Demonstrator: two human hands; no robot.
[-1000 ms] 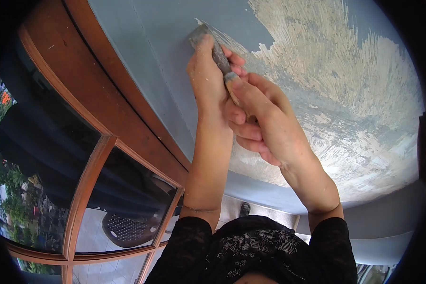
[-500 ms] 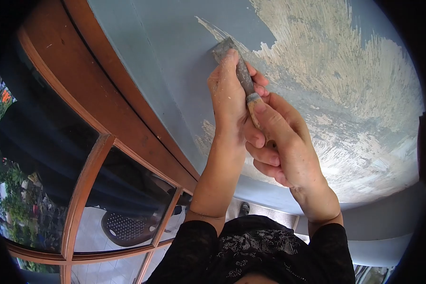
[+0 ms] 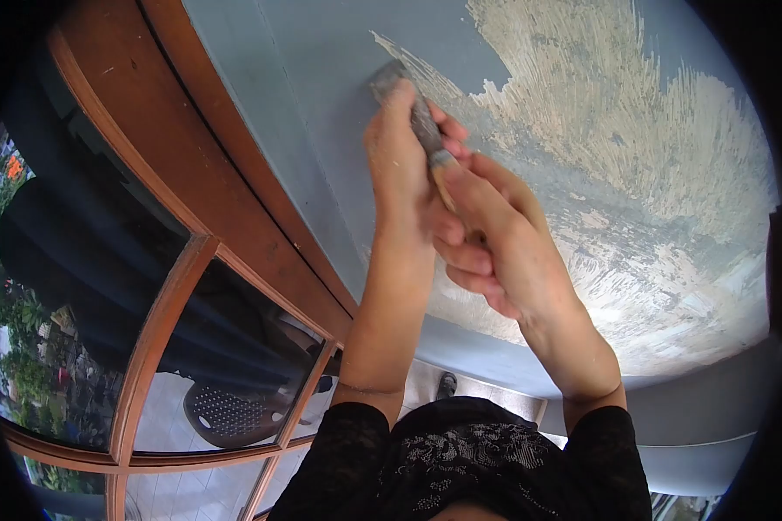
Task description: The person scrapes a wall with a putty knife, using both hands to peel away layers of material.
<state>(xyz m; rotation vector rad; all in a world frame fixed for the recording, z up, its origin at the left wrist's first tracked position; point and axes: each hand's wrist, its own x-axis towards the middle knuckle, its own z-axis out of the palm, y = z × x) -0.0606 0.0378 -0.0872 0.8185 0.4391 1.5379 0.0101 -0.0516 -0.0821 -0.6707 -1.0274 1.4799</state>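
A scraper (image 3: pixel 426 128) with a worn grey metal blade and a pale wooden handle is held in both hands. My left hand (image 3: pixel 395 161) is wrapped round the blade, its thumb near the broad tip, which lies against the blue-grey painted wall (image 3: pixel 321 95). My right hand (image 3: pixel 504 230) grips the handle lower down, thumb along it. To the right of the blade, the wall's paint is gone in a large rough patch (image 3: pixel 573 104) of beige and grey streaks. A thin scraped streak runs just above the blade tip.
At the left is a brown wooden frame (image 3: pixel 169 304) with glass panes, showing dark cloth and plants. A perforated dark chair (image 3: pixel 235 415) shows through a lower pane. A shoe (image 3: pixel 447 385) is on the floor below. Grey ledge (image 3: pixel 704 395) at lower right.
Both hands and the scraper have moved left and slightly up along the wall. The grip of each hand looks the same. The view has shifted a little.
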